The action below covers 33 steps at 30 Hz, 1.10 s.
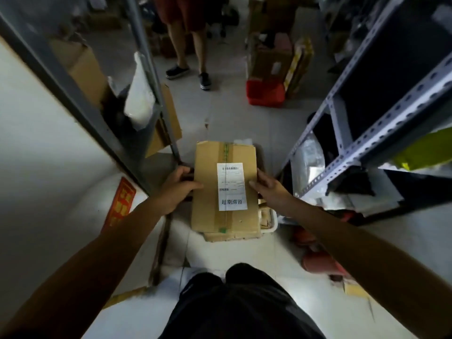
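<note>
A flat brown cardboard box with a white shipping label and a taped seam lies in front of me, on top of other cardboard in a white bin on the floor. My left hand grips the box's left edge, thumb on top. At the right edge, my right hand holds the box with fingers laid along its side.
Grey metal shelving with parcels and bags stands on the right; another rack with boxes and a white bag is on the left. A person's legs stand in the aisle ahead, beside a red crate and stacked cartons.
</note>
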Motion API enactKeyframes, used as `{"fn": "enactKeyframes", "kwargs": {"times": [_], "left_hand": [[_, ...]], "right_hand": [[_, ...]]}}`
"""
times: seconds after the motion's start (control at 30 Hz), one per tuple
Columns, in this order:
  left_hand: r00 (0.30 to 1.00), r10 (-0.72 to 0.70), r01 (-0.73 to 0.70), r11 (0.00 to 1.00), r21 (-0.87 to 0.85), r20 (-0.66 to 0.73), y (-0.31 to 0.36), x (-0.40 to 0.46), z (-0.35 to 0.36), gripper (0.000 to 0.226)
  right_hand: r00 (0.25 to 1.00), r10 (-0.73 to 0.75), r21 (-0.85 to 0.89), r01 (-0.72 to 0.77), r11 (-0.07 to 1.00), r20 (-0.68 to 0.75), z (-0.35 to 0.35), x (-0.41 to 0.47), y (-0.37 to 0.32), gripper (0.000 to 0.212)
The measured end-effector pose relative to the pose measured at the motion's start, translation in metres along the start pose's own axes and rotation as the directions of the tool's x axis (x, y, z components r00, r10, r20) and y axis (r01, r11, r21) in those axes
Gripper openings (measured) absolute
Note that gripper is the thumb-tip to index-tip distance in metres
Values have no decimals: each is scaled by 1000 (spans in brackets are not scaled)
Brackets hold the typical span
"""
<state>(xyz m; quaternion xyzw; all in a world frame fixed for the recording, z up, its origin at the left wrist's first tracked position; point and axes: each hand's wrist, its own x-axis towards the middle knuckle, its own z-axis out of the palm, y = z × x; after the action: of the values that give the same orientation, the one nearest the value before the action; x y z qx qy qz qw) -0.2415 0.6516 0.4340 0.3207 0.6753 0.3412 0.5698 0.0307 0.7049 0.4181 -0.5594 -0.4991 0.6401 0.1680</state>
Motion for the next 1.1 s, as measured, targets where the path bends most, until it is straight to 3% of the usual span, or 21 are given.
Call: {"fn": "enactKeyframes", "kwargs": {"times": [0.17,0.33,0.47,0.6,0.9,1.03,1.1], "left_hand": [[994,-93,89,994,61,63,-36,27,51,49],[984,-176,177,972,153,-20,-91,65,111,54],[970,-233,241,952,190,-64,-136,105,158,37],[960,-275,277,933,229,-42,-169,153,199,53],[958,-279,280,874,398,-60,-217,239,245,39],[957,-289,271,862,429,-23,-229,258,250,68],[960,-280,252,848,466,-10,-230,261,250,69]], "right_hand": [[983,121,-52,-129,990,-136,-22,3,60,49],[952,264,-76,-278,958,-154,-54,30,116,53],[912,390,-78,-402,912,-128,-87,87,178,77],[908,406,-102,-415,904,-102,-103,152,232,70],[869,471,7,-476,880,-149,-119,229,308,69],[899,425,-114,-436,893,-106,-116,251,319,70],[903,426,-188,-427,885,-45,-109,262,318,79]]}}
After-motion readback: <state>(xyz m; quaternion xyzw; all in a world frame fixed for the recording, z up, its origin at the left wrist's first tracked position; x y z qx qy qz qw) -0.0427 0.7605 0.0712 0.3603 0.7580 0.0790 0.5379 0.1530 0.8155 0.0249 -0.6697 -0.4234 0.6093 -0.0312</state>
